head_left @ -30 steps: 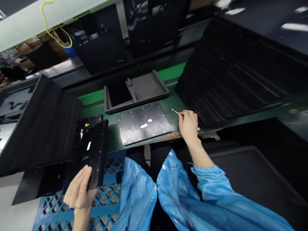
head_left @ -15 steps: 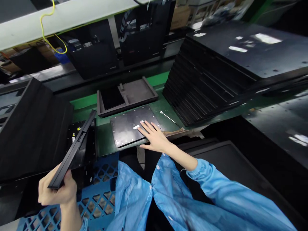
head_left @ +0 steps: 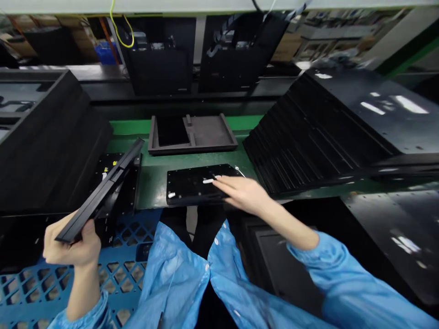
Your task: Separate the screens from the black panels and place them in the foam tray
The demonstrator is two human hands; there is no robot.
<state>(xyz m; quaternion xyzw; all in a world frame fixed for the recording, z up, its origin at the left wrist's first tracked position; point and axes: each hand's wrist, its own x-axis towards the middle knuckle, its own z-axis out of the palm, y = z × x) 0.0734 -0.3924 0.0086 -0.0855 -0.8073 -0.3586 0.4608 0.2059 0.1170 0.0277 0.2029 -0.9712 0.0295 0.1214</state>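
Note:
My left hand (head_left: 72, 242) is closed round the lower end of a black panel (head_left: 103, 189), held up almost edge-on over the left side of the bench. On the green bench in front of me is a flat black plate (head_left: 187, 183) with small screws or holes along its edges and white labels. My right hand (head_left: 242, 194) reaches over the plate's right part, fingers stretched out and fingertips at its surface near a white label. Its thumb is hidden. Just beyond that hand, a thin white-tipped stick (head_left: 239, 171) is partly covered.
A grey foam tray (head_left: 212, 132) holding a dark panel stands behind the plate. Black panels are stacked high at right (head_left: 308, 132); dark foam trays (head_left: 44, 137) rise at left. Another black plate (head_left: 128, 194) lies under the held panel. A blue lattice crate (head_left: 120, 274) is below.
The view has turned and levelled. My right hand has gone from lying spread on the plate to a more side-on pose with fingers closer together. My left hand still holds the panel.

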